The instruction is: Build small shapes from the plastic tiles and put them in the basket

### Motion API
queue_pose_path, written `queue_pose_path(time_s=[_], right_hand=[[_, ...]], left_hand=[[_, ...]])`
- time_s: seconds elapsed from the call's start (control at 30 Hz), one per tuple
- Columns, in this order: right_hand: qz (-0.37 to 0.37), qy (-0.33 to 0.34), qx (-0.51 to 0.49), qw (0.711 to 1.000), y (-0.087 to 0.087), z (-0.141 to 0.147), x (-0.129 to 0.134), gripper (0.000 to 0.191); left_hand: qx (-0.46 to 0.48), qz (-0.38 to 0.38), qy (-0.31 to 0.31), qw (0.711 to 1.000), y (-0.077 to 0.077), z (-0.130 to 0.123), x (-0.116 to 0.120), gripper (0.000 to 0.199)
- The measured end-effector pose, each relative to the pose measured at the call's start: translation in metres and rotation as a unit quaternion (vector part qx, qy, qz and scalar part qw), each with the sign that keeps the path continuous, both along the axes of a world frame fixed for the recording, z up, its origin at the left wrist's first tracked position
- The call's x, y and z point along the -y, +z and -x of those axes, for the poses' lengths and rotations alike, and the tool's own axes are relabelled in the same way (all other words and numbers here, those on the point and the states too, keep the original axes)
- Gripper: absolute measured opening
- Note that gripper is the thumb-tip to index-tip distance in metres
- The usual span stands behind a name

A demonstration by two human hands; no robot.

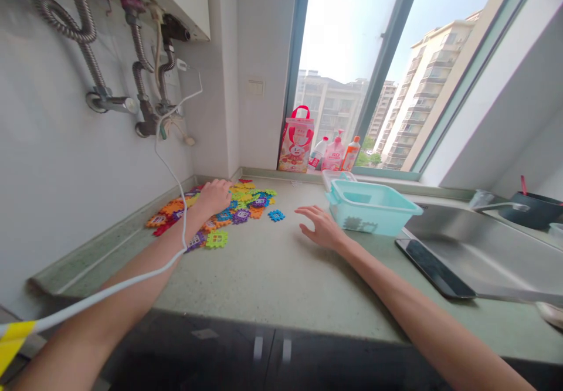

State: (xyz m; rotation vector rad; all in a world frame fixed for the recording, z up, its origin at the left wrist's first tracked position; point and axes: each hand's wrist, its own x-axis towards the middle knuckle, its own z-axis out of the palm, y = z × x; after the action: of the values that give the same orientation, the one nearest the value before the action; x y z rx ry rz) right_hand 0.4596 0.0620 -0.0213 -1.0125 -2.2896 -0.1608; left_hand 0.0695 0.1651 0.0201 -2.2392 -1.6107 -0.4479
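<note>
My left hand (pixel 214 197) rests palm down over a pile of colourful plastic interlocking tiles (pixel 241 216) by the left wall. Its fingers are bent, and whatever lies under their tips is hidden. The tiles are orange, purple, green, blue, yellow and red, with toothed edges and window-like cutouts. At the pile's right side lies a separate blue tile (pixel 277 216); a lime green tile (pixel 217 239) is at the near edge. My right hand (pixel 322 227) is open and empty just above the counter, thumb apart, left of a turquoise plastic bin (pixel 373 206). Dark shapes show through the bin's wall.
A white cable (pixel 172 259) hangs across my left forearm. Right of the bin are a black phone (pixel 433 269) and a steel sink (pixel 492 250). A pink package (pixel 297 145) and several bottles (pixel 334 154) stand on the windowsill. Metal hoses (pixel 90 63) run along the left wall.
</note>
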Motion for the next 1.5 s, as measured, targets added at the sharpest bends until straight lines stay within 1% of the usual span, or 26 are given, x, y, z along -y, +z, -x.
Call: queue_pose_path(time_s=[0.03,0.1,0.2,0.27,0.5,0.67,0.77,0.87,1.07,1.23,1.37,1.5], right_hand=[[-0.002,-0.004,-0.006,1.000,0.000,-0.003,-0.001,0.046],[-0.005,-0.011,-0.014,1.000,0.000,-0.008,-0.002,0.044],[-0.006,-0.010,-0.026,1.000,-0.001,-0.010,-0.003,0.041],[-0.006,-0.007,-0.038,0.999,0.000,-0.009,-0.002,0.040],[-0.012,-0.011,-0.055,0.998,0.004,-0.012,-0.002,0.040],[-0.011,-0.016,-0.059,0.998,0.003,-0.017,-0.006,0.045],[-0.001,-0.015,-0.062,0.998,0.000,-0.018,-0.007,0.049],[0.006,-0.013,-0.066,0.998,-0.001,-0.017,-0.007,0.050],[0.016,0.004,-0.072,0.997,-0.001,-0.015,-0.006,0.056],[0.028,0.016,-0.065,0.997,-0.006,-0.015,-0.009,0.057],[0.039,0.029,-0.062,0.997,-0.010,-0.012,-0.010,0.056],[0.051,0.035,-0.055,0.997,-0.007,-0.011,-0.007,0.052]], left_hand=[[-0.009,0.011,0.029,0.999,-0.003,0.009,-0.005,0.043],[-0.021,0.033,0.059,0.997,-0.009,0.020,-0.011,0.040],[-0.029,0.049,0.068,0.996,-0.014,0.026,-0.013,0.037],[-0.030,0.053,0.068,0.996,-0.014,0.026,-0.014,0.038],[0.006,0.039,0.058,0.998,-0.008,0.028,-0.015,0.038],[0.020,0.017,0.047,0.999,-0.003,0.022,-0.009,0.035],[0.032,-0.016,0.040,0.999,0.000,0.016,-0.003,0.033],[0.068,-0.057,0.041,0.995,0.002,0.011,0.002,0.030],[0.128,-0.089,0.044,0.987,0.002,0.012,0.008,0.027],[0.140,-0.118,0.018,0.983,0.002,0.012,0.015,0.024],[0.125,-0.107,-0.008,0.986,0.002,0.010,0.016,0.020],[0.123,-0.089,-0.036,0.988,-0.001,0.008,0.009,0.022]])
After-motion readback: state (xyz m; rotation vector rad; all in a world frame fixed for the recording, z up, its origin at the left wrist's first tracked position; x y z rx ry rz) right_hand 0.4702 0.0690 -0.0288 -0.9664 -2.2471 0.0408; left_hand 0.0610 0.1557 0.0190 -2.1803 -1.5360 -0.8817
